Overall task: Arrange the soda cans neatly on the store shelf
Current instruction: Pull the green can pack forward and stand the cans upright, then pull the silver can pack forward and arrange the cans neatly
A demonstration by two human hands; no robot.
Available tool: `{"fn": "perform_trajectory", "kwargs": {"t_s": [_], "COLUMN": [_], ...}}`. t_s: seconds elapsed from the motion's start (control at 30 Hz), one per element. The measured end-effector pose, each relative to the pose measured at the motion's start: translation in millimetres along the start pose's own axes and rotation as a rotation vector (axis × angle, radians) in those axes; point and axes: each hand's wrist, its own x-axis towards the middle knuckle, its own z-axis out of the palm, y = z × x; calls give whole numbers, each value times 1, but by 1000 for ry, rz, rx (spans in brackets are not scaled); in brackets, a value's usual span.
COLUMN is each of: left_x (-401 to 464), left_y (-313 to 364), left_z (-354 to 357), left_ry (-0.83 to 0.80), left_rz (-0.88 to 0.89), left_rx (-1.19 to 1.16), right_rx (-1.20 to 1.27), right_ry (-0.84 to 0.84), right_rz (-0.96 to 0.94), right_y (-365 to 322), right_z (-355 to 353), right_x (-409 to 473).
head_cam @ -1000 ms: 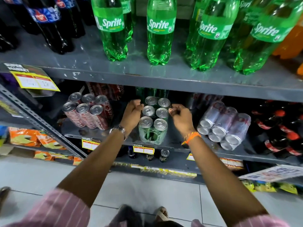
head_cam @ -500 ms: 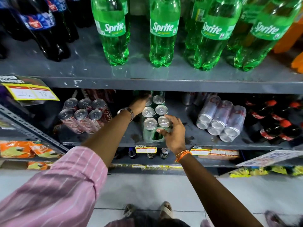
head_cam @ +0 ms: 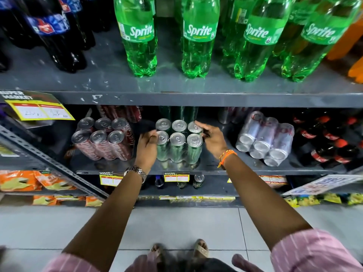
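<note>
six green soda cans (head_cam: 177,143) upright, two rows, on middle shelf (head_cam: 216,163).

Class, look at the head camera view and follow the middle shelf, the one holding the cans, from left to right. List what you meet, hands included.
Red cans → left hand → green cans → right hand → silver cans → dark bottles with red caps.
</note>
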Motion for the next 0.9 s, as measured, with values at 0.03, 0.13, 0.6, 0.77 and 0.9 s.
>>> {"fn": "perform_trajectory", "kwargs": {"t_s": [0.03, 0.13, 0.6, 0.77, 0.9], "left_x": [-2, -1, -20, -40, -43], "left_y": [-1, -4, 25, 64, 73], "left_z": [-1, -2, 10, 71, 147], "left_ry": [4, -4, 89, -16, -191], "left_rz": [8, 23, 332, 465, 447], "left_rx": [-19, -35, 229, 252, 348], "right_rx": [1, 20, 107, 131, -29], "right_ry": [-13, -35, 262, 673, 897], "right_rz": [0, -11, -1, -6, 81], "right_y": [0, 0, 2, 26, 43], "right_z": [0, -1, -38, -113, -169], "right_x": [2, 5, -8, -26, -40]}}
